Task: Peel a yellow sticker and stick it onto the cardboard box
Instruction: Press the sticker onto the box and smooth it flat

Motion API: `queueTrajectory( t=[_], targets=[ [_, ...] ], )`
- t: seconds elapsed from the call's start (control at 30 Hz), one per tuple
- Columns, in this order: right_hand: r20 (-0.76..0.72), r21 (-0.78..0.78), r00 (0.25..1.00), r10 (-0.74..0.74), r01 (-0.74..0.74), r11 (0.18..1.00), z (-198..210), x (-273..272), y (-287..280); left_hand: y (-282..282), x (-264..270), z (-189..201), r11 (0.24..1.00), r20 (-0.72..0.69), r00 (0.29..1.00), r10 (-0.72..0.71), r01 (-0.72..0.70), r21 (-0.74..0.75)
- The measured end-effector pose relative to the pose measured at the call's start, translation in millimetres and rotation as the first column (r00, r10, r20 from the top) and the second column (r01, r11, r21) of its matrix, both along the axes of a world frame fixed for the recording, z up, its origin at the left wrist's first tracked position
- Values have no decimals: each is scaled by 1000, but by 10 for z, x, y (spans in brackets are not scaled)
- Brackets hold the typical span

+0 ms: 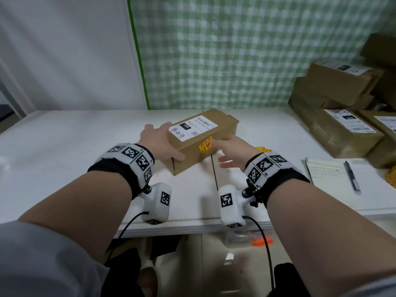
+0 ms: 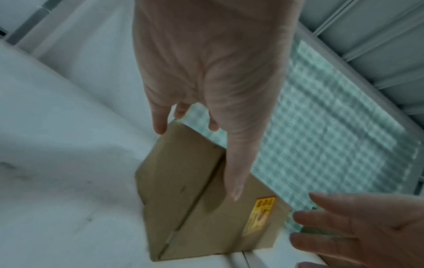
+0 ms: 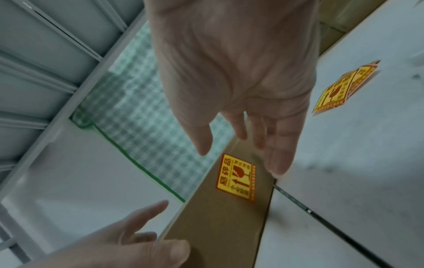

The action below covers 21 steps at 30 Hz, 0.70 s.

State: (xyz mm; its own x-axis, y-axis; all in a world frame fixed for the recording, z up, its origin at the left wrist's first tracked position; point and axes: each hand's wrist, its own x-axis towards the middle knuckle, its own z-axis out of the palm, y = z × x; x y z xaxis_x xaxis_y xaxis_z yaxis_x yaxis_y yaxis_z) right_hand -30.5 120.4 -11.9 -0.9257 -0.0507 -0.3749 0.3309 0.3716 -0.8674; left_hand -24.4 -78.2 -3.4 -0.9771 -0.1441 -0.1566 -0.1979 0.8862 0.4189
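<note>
My left hand [image 1: 157, 142] clasps the cardboard box [image 1: 225, 125] end btw thumb & fingers, my right hand [image 1: 233, 150] is spread flat w/ nothing in it, just beside the yellow sticker [image 1: 205, 144] on the box's side; w/o a firm press its edges may lift

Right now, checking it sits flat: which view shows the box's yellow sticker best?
Right wrist: the yellow sticker faces the camera, print clear, on the cardboard box. Left wrist shows it slanted, blurred; head shows it small beside the right hand.
</note>
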Motion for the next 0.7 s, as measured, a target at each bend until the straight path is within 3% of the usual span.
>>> queueTrajectory(
  t=[0.13, 0.23, 0.37, 0.43, 0.53, 0.57, 0.6, 0.63, 0.7],
  targets=[
    [-94, 10, 983, -159, 161, 987, -44, -270, 75, -62, -210, -56, 989, 21, 1000, 12, -15, 149],
    [-119, 36, 956, -269, 275, 961, -55, -489, 164, -127, -418, -107, 923, -8, 998, 69, -61, 381],
    [-112, 1, 939, -326, 328, 945, -55, -732, 259, -238, -691, -138, 643, 87, 983, 162, -172, 746],
    [-119, -29, 936, -332, 331, 943, -56, -824, 287, -241, -793, -126, 537, 128, 979, 156, -193, 821],
    [-160, -50, 934, -319, 315, 948, -56, -955, 321, -155, -947, -106, 441, 120, 978, 168, -184, 878],
    [-181, -53, 934, -309, 305, 951, -56, -996, 329, -117, -1000, -94, 442, 82, 978, 191, -160, 882],
    [-205, -57, 933, -296, 291, 955, -53, -1033, 334, -85, -1056, -83, 494, 19, 974, 224, -130, 860],
    [-227, -53, 933, -279, 274, 960, -47, -1063, 336, -60, -1115, -67, 600, -79, 965, 252, -92, 794],
    [-256, -6, 937, -236, 243, 970, -37, -1122, 329, -45, -1245, -50, 867, -316, 931, 183, -1, 498]
  ],
)
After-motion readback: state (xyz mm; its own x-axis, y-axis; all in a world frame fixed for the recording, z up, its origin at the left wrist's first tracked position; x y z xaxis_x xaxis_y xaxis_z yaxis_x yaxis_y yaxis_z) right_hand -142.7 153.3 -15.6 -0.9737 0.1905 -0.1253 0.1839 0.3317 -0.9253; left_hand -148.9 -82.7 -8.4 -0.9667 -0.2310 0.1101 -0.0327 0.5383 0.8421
